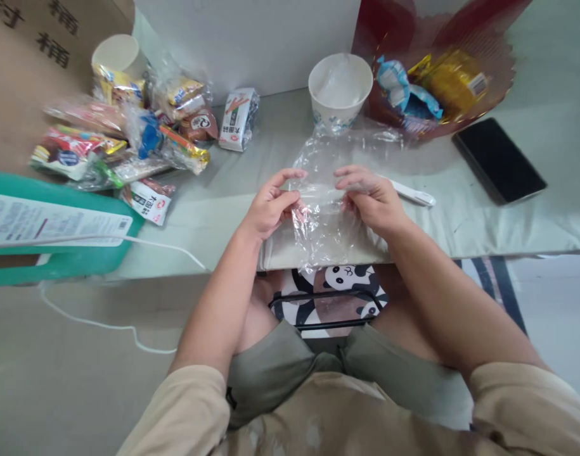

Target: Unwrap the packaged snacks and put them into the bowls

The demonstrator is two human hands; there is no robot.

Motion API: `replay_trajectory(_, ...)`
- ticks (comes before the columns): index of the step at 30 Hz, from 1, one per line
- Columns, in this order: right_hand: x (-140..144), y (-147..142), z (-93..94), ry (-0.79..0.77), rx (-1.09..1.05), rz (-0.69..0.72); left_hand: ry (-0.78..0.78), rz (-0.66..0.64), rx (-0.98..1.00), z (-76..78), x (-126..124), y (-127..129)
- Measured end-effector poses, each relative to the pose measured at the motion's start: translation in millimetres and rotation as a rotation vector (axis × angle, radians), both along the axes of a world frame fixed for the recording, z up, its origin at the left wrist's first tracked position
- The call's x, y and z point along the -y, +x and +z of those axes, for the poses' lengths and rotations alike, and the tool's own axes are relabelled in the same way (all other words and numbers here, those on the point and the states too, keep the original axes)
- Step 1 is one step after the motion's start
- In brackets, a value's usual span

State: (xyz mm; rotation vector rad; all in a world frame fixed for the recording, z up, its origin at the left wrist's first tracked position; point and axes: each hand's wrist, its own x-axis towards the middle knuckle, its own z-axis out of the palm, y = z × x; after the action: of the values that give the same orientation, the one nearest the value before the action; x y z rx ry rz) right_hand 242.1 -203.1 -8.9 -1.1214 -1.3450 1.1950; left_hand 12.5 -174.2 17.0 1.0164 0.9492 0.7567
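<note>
A crinkled, clear plastic bag [322, 234] stretches between my two hands, over the front edge of the table. My left hand [273, 206] pinches its left side between thumb and fingers. On the other side, my right hand [373, 199] is closed on the plastic with thumb and fingertips. Part of the clear plastic spreads back toward a paper cup [318, 107], which has crumpled clear plastic inside. A slim white tool [416, 194] lies just right of my right hand, partly hidden behind it; its kind is unclear.
Wrapped snacks [149, 136] are heaped at the left, near another paper cup [116, 54]. A green container [128, 221] stands at the left edge with a white cable [166, 244] across it. At right are a phone [499, 159] and a scalloped tray [503, 82] holding snack packets.
</note>
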Motion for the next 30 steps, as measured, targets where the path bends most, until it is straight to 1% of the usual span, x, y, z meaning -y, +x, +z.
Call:
replay_trajectory(3, 0.1, 4.7, 1.9, 0.065, -0.026, -0.075, 0.024, 0.009, 0.001, -2.4, -1.7, 1.3)
replay_trajectory(6, 0.2, 9.7, 5.1, 0.082, -0.046, -0.075, 0.043, -0.009, -0.023, -4.7, -3.4, -0.2)
replay_trajectory(9, 0.9, 12.6, 5.3, 0.013, -0.029, -0.051, 0.108, 0.034, -0.076, -8.2, -5.2, -2.1)
replay_trajectory(12, 1.8, 12.6, 1.9, -0.055, -0.098, -0.033, 0.262, 0.119, -0.157, -13.6, -7.3, -3.0)
replay_trajectory(14, 2.3, 10.9, -0.7, -0.072, -0.141, -0.021, 0.348, 0.165, -0.189, -16.9, -8.4, -3.1)
replay_trajectory(16, 3.2, 7.6, -2.1, -0.092, -0.131, -0.037, 0.369, 0.187, -0.17, -18.0, -8.5, -2.6)
replay_trajectory(18, 4.6, 2.6, -1.9, -0.132, -0.107, -0.071, 0.331, 0.21, -0.138, -16.1, -7.2, -1.6)
replay_trajectory(21, 6.9, -5.6, 0.6, -0.203, -0.09, -0.105, 0.23, 0.238, -0.106, -9.4, -2.9, 0.9)
replay_trajectory(22, 7.2, -7.6, 1.9, -0.215, -0.087, -0.123, 0.178, 0.21, -0.083, -7.3, -1.2, 1.9)
replay_trajectory(24, 6.9, -9.8, 4.8, -0.217, -0.086, -0.175, 0.05, 0.092, -0.037, -4.3, 1.9, 4.3)
replay_trajectory(26, 5.8, -9.7, 8.0, -0.216, -0.117, -0.208, -0.062, -0.009, -0.034, -2.8, 4.0, 7.1)
replay_trajectory(28, 5.6, -8.0, 11.3, -0.261, -0.167, -0.15, -0.11, -0.016, -0.056, -2.0, 4.8, 9.3)
replay_trajectory(30, 7.3, -5.8, 14.5, -0.349, -0.159, -0.013, -0.121, 0.021, -0.066, -1.3, 4.3, 9.8)
